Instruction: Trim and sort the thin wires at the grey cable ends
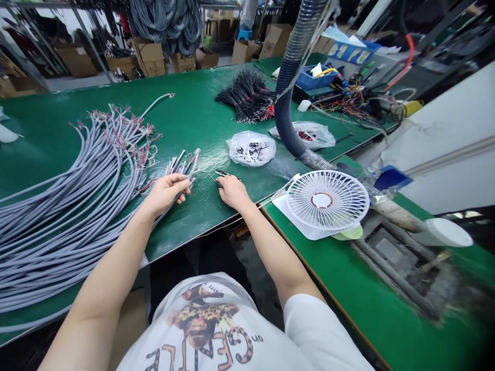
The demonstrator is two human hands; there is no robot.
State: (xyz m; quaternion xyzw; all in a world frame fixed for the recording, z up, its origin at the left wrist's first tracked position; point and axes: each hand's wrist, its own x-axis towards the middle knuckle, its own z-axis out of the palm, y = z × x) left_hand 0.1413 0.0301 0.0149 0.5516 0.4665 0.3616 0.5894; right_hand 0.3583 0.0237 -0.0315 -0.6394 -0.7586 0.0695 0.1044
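Note:
My left hand point(168, 193) is closed, thumb against the fingers, on the end of a grey cable, which is mostly hidden by the hand. Just beyond it, stripped cable ends point(185, 164) show loose wires and pale strands. To the right, my right hand point(232, 192) is wrapped round a small two-pronged metal tool point(221, 173); its tips are spread and point toward the left hand, apart from the cable. Whether the tool is snips or tweezers I cannot make out. A big bundle of grey cables point(77, 201) with red and white wire ends lies on the left.
Beyond the right hand lies a clear bag point(252, 148) of small black and white parts. A ribbed hose point(288, 87) comes down onto the green table point(185, 113). A white fan point(328, 200) stands right. Black wire bundles point(247, 95) lie farther back.

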